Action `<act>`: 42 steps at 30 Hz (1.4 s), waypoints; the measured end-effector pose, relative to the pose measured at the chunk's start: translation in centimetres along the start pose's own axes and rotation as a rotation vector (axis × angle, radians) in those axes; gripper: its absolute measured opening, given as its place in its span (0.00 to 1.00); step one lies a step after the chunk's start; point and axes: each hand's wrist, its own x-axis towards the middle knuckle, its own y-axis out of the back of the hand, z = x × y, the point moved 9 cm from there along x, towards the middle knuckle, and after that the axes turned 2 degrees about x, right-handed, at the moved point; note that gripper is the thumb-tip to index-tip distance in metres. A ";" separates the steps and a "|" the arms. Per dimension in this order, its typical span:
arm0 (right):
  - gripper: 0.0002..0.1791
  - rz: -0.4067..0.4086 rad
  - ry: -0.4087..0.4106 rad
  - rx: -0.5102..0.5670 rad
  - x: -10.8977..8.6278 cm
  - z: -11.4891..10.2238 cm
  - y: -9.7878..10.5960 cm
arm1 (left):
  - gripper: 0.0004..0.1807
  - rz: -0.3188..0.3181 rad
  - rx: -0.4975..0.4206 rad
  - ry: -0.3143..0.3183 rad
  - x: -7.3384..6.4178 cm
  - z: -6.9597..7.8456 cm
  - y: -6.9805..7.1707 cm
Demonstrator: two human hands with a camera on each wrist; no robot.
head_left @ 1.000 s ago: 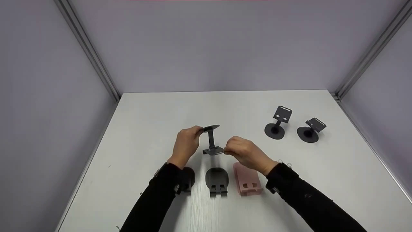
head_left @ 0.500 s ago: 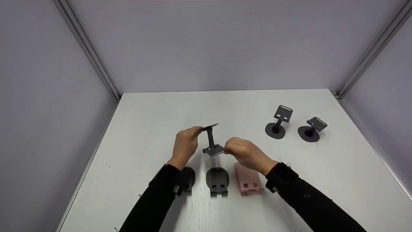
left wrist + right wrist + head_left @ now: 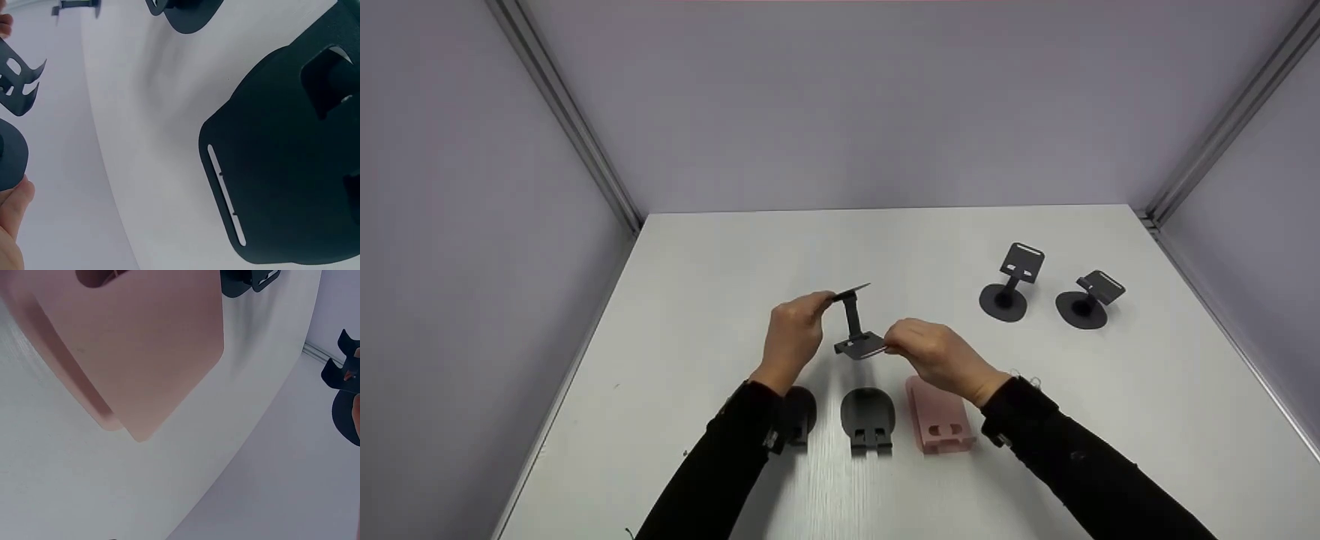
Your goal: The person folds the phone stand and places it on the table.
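A dark phone stand [image 3: 852, 315] is held above the table, its round base uppermost and its slotted plate below. My left hand [image 3: 793, 334] pinches the base's edge between thumb and fingers. On the other side, my right hand [image 3: 934, 352] pinches the edge of the plate. The left wrist view shows the base [image 3: 11, 157] at my left fingertips and the two curved hooks of the plate [image 3: 17, 79] above it. At the far right of the right wrist view, the same stand [image 3: 343, 377] is partly cut off by the frame edge.
Below my hands lie a folded grey-black stand [image 3: 868, 420], a pink stand [image 3: 937, 416] and another dark stand [image 3: 801, 412], partly hidden by my left sleeve. Two unfolded dark stands [image 3: 1012, 281] [image 3: 1091, 300] stand at the back right of the white table [image 3: 720, 262]. Panels enclose the table.
The held stand's base tilts slightly more than a second ago, its right side higher. Both hands keep their pinch and have barely moved. The whole view shifts very slightly.
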 end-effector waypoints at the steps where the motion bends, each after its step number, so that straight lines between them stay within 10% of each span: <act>1: 0.05 0.002 0.003 0.001 0.0 0.0 0.0 | 0.05 0.004 0.000 -0.006 0.0 0.1 0.1; 42: 0.09 0.104 -0.120 0.135 0.1 1.6 0.3 | 0.04 0.031 0.003 -0.090 -0.4 1.9 0.2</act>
